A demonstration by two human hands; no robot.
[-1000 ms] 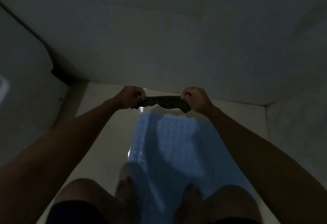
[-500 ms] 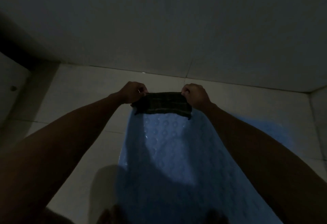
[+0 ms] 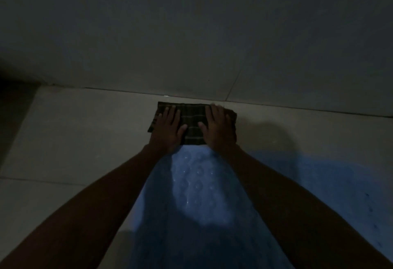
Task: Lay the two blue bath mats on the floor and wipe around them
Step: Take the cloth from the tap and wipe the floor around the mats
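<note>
left hand (image 3: pixel 169 129): grip spread flat on dark plaid folded cloth (image 3: pixel 191 119) | right hand (image 3: pixel 217 127): grip spread flat on it | cloth on pale tiled floor (image 3: pixel 85 132), by wall (image 3: pixel 191 34), touching bumpy blue bath mat (image 3: pixel 197 194) | second blue mat (image 3: pixel 319 183) right.

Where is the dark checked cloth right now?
The cloth lies flat on the floor, under both hands, between the near mat's far end and the wall.
</note>
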